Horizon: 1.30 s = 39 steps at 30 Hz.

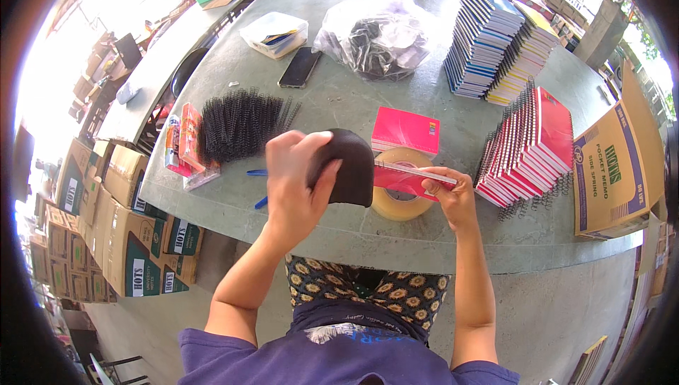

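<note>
My left hand [300, 176] is closed round a smooth, black, rounded object [348, 169] whose exact kind I cannot tell; the fingers are slightly blurred. My right hand [453, 194] pinches a thin red notebook [403, 178], seen nearly edge-on, with its left end against or just behind the black object. Below the notebook lies a wide roll of yellowish tape [397, 208] on the table. Just beyond the roll sits a small stack of pink-red notepads [405, 130]. To the right, a row of red spiral notebooks [527, 148] stands with coils protruding.
Black wire coils [244, 127] are heaped at left, beside orange packets [189, 137] and two blue pens [259, 202]. Farther back are a phone [300, 68], a plastic tub [274, 35], a clear bag [378, 35] and stacked spiral notebooks [484, 42]. An open carton [615, 173] stands right.
</note>
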{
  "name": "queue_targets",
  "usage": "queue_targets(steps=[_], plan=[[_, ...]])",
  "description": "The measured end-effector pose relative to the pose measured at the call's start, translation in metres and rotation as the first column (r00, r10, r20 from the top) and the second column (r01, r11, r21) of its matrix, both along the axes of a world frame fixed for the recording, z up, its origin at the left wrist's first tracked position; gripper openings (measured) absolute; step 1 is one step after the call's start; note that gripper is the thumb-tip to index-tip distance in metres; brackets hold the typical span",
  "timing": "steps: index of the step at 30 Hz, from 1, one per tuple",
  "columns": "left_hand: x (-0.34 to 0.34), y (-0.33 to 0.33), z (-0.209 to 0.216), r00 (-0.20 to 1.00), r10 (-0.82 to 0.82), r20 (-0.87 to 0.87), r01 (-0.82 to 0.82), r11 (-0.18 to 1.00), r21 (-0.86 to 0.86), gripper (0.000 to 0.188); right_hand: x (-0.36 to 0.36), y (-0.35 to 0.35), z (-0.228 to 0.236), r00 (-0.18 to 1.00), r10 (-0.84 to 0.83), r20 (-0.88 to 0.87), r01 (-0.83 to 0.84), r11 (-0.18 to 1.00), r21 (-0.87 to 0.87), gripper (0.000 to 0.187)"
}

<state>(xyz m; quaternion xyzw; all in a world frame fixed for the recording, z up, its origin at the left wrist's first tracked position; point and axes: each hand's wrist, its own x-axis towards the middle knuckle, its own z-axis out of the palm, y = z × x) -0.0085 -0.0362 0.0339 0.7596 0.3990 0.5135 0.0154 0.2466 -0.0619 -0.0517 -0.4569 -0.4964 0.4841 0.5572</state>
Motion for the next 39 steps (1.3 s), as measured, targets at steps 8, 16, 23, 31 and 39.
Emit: queue_targets(steps=[8, 16, 23, 31, 39], plan=[[0.016, 0.009, -0.013, 0.982, -0.121, -0.147, 0.122, 0.993, -0.003, 0.035, -0.004, -0.013, 0.001, 0.999, -0.024, 0.046, 0.023, 1.0, 0.014, 0.024], [0.021, 0.006, -0.011, 0.993, -0.093, -0.078, 0.095, 0.995, 0.023, 0.034, -0.006, -0.015, 0.0, 0.998, 0.008, 0.069, -0.009, 1.0, 0.011, 0.023], [0.024, 0.004, -0.012, 0.983, -0.143, -0.113, 0.161, 0.972, 0.168, 0.035, -0.009, -0.018, 0.004, 0.994, -0.043, 0.103, 0.049, 0.997, -0.06, 0.021], [0.009, 0.008, 0.025, 0.993, -0.093, -0.073, 0.1, 0.99, 0.096, 0.033, -0.004, -0.009, 0.005, 0.993, -0.073, 0.093, 0.065, 0.994, 0.093, 0.021], [0.023, 0.006, 0.0, 0.986, -0.043, -0.159, 0.066, 0.987, 0.146, 0.029, -0.01, -0.014, 0.001, 0.998, -0.048, 0.038, 0.047, 0.999, 0.019, 0.022]])
